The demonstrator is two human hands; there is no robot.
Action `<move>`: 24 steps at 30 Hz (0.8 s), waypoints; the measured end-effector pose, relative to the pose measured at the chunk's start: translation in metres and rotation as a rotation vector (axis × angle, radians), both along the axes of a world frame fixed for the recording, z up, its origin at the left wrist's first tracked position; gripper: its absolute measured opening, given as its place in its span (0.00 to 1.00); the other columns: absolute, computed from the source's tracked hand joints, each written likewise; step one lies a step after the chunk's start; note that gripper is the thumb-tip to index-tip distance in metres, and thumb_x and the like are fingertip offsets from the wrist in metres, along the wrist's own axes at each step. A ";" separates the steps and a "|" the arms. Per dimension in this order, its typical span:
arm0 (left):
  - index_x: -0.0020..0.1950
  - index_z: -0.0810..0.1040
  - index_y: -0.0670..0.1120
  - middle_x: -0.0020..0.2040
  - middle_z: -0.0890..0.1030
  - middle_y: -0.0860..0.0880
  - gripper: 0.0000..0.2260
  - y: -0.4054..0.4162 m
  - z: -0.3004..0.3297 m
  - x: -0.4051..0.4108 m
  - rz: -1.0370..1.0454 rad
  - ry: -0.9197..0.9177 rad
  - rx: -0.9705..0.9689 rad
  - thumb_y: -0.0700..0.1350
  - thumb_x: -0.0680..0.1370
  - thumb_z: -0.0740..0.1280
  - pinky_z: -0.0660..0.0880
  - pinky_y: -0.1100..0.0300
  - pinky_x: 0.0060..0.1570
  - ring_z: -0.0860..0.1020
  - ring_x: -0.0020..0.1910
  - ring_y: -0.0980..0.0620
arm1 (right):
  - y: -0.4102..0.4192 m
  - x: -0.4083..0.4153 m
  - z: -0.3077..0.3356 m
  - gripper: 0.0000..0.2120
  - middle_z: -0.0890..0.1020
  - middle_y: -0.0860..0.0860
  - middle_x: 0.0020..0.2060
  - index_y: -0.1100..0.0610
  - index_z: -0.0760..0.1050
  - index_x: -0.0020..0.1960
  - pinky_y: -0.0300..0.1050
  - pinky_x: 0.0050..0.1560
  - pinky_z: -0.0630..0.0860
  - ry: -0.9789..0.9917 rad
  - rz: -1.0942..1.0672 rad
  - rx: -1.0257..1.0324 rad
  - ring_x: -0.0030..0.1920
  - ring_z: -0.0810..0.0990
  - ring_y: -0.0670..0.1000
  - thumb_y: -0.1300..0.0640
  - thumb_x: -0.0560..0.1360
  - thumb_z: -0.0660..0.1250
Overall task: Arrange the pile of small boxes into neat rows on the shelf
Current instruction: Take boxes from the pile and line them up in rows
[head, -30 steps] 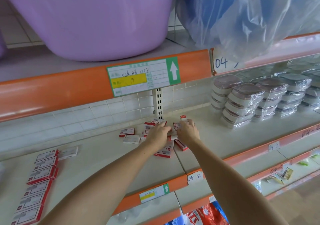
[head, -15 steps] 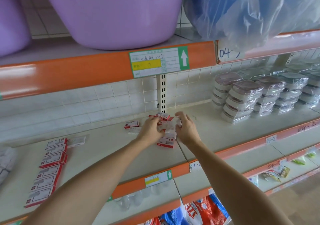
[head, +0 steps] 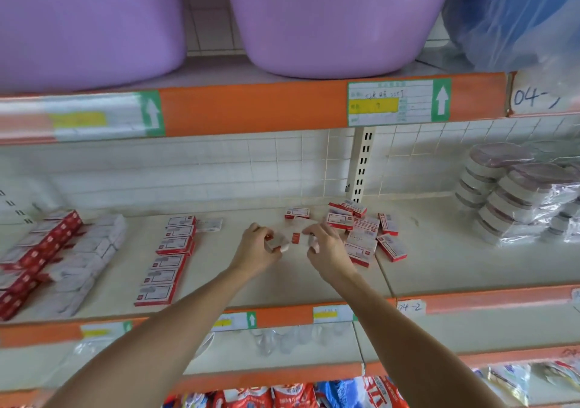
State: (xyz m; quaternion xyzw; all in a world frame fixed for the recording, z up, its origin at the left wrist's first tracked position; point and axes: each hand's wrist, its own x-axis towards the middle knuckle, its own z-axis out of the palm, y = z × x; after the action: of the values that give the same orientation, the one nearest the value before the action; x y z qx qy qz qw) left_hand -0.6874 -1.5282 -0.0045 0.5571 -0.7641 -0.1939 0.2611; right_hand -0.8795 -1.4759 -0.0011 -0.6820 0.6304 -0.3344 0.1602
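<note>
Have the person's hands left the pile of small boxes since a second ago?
Yes. Both the left hand and right hand have pulled leftward off the pile, carrying small boxes toward the neat row.

The pile of small boxes (head: pixel 361 235), white-faced with red edges, lies jumbled on the cream shelf (head: pixel 282 282) near the slotted upright, boxes tilted and overlapping. One box (head: pixel 297 212) sits apart, just left of the heap. Further left, a neat row of boxes (head: pixel 168 260) runs front to back, flat and face up. A few blurred boxes (head: pixel 284 241) are held between both hands above the shelf.
</note>
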 end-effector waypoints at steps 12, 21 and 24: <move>0.65 0.75 0.48 0.54 0.74 0.50 0.24 0.013 -0.027 0.020 0.069 0.155 0.119 0.45 0.70 0.75 0.66 0.69 0.51 0.75 0.55 0.52 | 0.004 0.024 -0.029 0.20 0.70 0.47 0.57 0.55 0.73 0.59 0.42 0.59 0.70 -0.056 0.025 -0.012 0.59 0.72 0.52 0.55 0.69 0.73; 0.63 0.75 0.49 0.52 0.75 0.50 0.24 0.019 -0.035 0.014 0.094 0.131 0.005 0.50 0.69 0.76 0.71 0.58 0.55 0.73 0.55 0.48 | 0.003 0.023 -0.031 0.29 0.72 0.50 0.65 0.55 0.70 0.69 0.46 0.65 0.69 -0.049 0.004 0.018 0.65 0.68 0.52 0.49 0.72 0.74; 0.61 0.75 0.48 0.52 0.76 0.50 0.23 0.021 -0.033 0.015 0.092 0.142 -0.005 0.53 0.69 0.76 0.71 0.58 0.53 0.72 0.53 0.52 | 0.002 0.021 -0.030 0.32 0.70 0.50 0.63 0.55 0.70 0.69 0.46 0.63 0.72 -0.097 -0.021 0.049 0.64 0.69 0.51 0.47 0.70 0.76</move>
State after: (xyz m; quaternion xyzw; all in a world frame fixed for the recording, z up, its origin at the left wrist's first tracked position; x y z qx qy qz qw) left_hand -0.6727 -1.5076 -0.0377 0.5757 -0.7179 -0.2189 0.3245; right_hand -0.8581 -1.4738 -0.0309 -0.6542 0.6369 -0.3532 0.2039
